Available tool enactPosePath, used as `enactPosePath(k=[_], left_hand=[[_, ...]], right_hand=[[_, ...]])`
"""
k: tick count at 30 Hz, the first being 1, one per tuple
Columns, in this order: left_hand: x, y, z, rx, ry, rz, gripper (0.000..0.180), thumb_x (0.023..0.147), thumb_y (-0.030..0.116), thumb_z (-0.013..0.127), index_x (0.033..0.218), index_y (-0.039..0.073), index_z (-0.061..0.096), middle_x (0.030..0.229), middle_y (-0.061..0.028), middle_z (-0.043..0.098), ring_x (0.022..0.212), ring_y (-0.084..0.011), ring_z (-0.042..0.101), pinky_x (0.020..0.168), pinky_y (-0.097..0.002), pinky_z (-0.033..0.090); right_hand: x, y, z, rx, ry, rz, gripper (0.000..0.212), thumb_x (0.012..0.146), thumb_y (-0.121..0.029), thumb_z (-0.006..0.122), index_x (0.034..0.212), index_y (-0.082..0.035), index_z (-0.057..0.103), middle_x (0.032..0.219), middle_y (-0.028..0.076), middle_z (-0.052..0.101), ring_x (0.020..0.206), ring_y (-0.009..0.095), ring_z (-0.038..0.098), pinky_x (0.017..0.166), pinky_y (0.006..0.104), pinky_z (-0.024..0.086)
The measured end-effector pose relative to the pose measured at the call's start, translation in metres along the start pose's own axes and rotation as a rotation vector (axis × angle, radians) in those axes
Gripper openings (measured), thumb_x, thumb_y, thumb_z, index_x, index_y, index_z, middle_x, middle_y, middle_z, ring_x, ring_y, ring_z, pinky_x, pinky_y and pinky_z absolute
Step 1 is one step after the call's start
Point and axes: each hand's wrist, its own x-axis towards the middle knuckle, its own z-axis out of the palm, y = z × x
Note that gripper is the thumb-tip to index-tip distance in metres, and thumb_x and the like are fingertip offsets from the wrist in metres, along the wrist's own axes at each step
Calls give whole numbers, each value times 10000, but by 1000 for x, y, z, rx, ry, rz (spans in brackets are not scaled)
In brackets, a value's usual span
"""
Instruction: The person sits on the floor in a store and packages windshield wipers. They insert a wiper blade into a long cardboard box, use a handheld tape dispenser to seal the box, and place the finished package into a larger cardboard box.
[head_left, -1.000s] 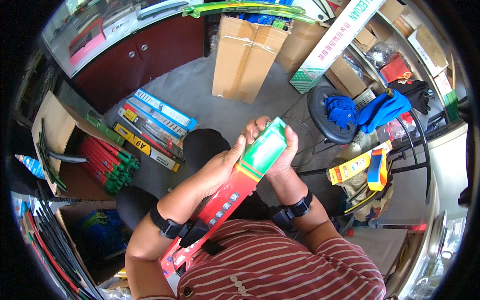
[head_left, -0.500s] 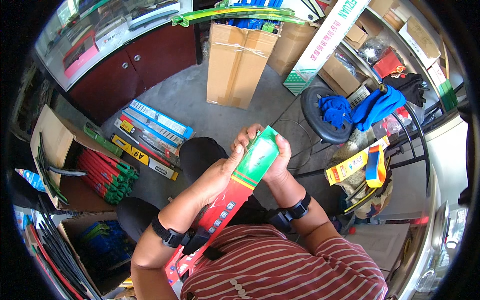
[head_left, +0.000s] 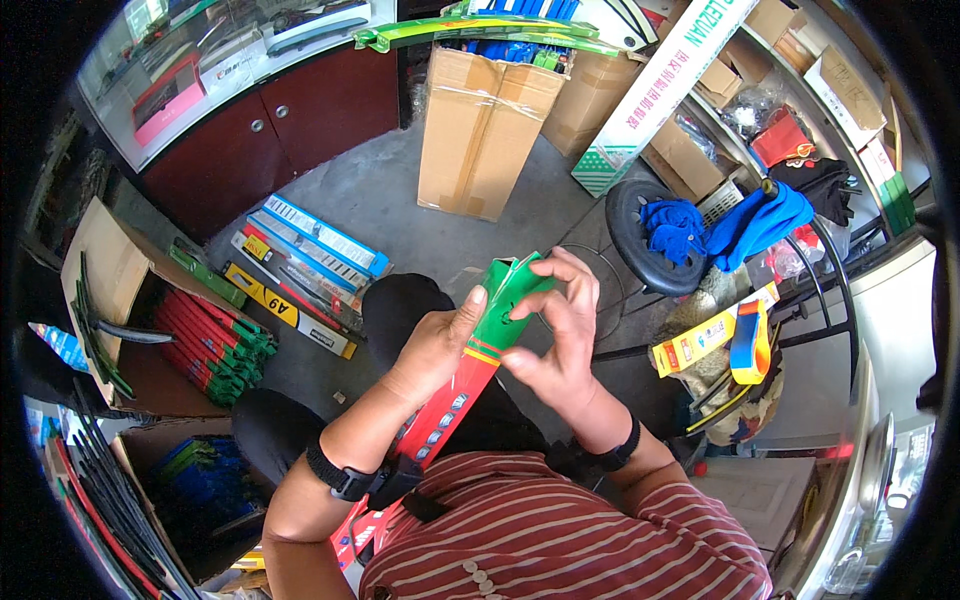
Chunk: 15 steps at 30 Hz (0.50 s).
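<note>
Box (head_left: pixel 448 412), long and red with a green end, slants away from the striped shirt (head_left: pixel 560 540), green end farthest out. The left hand (head_left: pixel 430 350) is clamped on its left side, thumb lying along the green part's edge, while the right hand (head_left: pixel 563 325) has thumb and forefinger spread apart over its right side; whether the fingertips touch it, I cannot tell. Beyond, on the grey floor (head_left: pixel 370 205), long flat boxes (head_left: pixel 325 245) lie to the left and a tall brown carton (head_left: pixel 485 140) stands upright.
</note>
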Motion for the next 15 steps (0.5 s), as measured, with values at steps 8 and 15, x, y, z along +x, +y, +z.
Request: enactPosePath(k=[8, 15], left_hand=[[7, -13, -3, 33, -38, -17, 712, 915, 624, 352, 853, -19, 652, 776, -79, 641, 743, -128, 577, 710, -288, 464], [7, -14, 3, -28, 22, -43, 815, 885, 687, 315, 727, -53, 615, 610, -127, 559, 626, -188, 507, 682, -343, 442]], right_hand=[[5, -14, 19, -42, 4, 39, 515, 585, -178, 807, 992, -68, 511, 1192, 207, 423, 1228, 459, 344, 999, 547, 298], [0, 11, 10, 100, 84, 140, 266, 680, -51, 738, 891, -65, 576, 1180, 175, 488, 1217, 402, 406, 987, 492, 343]])
